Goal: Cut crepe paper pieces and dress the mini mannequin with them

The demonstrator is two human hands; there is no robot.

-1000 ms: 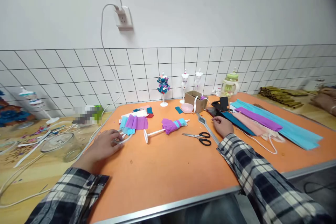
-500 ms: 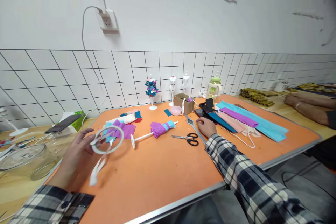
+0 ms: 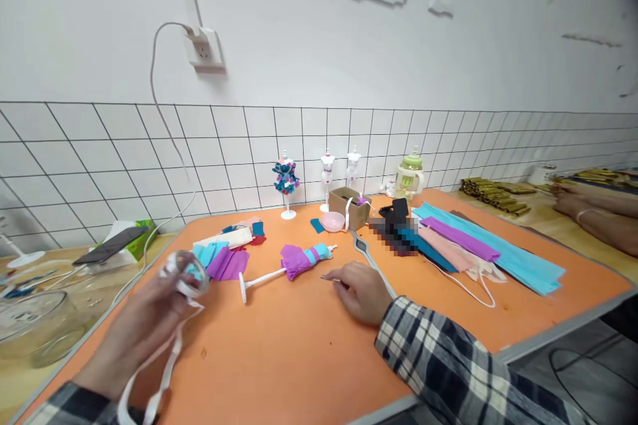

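My left hand (image 3: 154,309) is closed on a roll of white ribbon (image 3: 192,279), blurred by motion, at the left of the table. The ribbon's loose end trails down past my wrist. My right hand (image 3: 363,292) lies low on the table with curled fingers over the scissors, which it almost wholly covers; just a grey blade tip (image 3: 327,277) shows beyond the fingers. Between my hands a small white dress-form stand (image 3: 264,277) lies on its side, wrapped in purple and light blue crepe paper (image 3: 299,261). Purple folded paper (image 3: 228,264) lies beyond my left hand.
Paper strips (image 3: 518,252) lie on the right. A cardboard box (image 3: 356,212), pink bowl (image 3: 332,222), upright dress forms (image 3: 327,176) and a green-lidded bottle (image 3: 409,176) stand at the back. A glass bowl (image 3: 40,325) is at far left. Another person's arm (image 3: 603,212) is at far right.
My left hand has turned the ribbon roll and drawn nearer, the ribbon now hanging by my wrist. My right hand has moved left and nearer, onto the scissors. The view has tilted slightly up.
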